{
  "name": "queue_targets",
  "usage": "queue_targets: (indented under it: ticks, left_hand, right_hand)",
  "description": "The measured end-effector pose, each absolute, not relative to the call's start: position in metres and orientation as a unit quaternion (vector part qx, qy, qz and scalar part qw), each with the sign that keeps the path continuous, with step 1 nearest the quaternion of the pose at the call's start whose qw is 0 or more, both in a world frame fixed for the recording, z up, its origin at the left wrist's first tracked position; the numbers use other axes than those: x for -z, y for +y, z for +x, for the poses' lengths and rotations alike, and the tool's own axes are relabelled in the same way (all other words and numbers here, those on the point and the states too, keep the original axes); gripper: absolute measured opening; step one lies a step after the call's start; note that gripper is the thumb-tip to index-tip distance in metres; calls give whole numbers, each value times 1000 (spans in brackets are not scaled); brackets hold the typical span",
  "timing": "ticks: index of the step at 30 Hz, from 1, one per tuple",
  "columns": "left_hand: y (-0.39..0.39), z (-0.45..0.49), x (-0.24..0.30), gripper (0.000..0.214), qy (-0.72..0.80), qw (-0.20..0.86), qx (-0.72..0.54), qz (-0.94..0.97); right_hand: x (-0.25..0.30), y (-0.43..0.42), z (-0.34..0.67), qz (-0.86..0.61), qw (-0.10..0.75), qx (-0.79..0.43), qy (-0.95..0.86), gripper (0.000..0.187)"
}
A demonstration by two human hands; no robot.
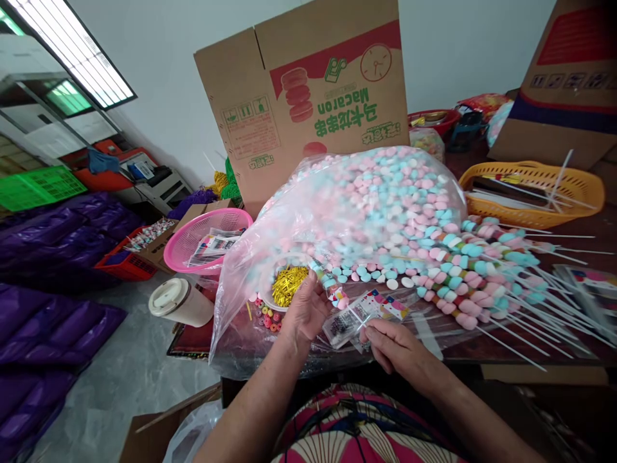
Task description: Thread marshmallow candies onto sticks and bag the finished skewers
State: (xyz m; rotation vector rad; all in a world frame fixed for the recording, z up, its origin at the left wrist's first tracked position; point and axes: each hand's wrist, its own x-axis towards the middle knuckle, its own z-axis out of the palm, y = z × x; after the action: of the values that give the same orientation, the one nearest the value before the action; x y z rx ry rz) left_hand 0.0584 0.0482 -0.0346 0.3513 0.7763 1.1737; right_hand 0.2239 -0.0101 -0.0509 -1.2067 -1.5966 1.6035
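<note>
My left hand (307, 307) is closed around a short marshmallow skewer (330, 284) in a clear printed wrapper, tilted down to the right. My right hand (393, 344) pinches something thin by the lower end; its fingers hide what it is. Beneath and between the hands lie printed clear packets (354, 316). Beside my left hand stands a bowl of gold twist ties (289, 285), with red and pink ring-shaped pieces (268, 317) in front of it. Behind both hands a large clear bag (357, 199) spills pink, blue and white marshmallows.
Several marshmallow skewers (467, 276) lie piled at the right, white sticks pointing right. Behind them is a yellow basket (533, 193). A pink basket (207, 238) and a lidded cup (180, 302) stand at the left. An upright carton (332, 90) backs the table.
</note>
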Motion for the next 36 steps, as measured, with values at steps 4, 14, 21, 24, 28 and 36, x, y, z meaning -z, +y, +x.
queue_targets:
  ticks: [4,14,21,24,28,36]
  left_hand:
    - [60,54,26,23,390,735,-525,179]
    - [60,46,37,36,524,574,-584,235]
    - [52,57,31,48,258,763,-561,189]
    - [55,63,24,24,281,742,-590,152]
    - [60,64,19,32,343,708,-613,72]
    - [51,72,14,36,387,696,-605,4]
  right_hand:
    - [55,-12,226,-456,268,-534,-659,35]
    - [63,-15,235,-514,288,-320,-742,32]
    - [55,-19,228,-409,302,-678,-531,38]
    - [56,-22,227,-436,302,-628,-570,37]
    - [54,-24,227,-489,318,-412,-700,38]
    - [75,-23,226,-516,289,-100,-800,32]
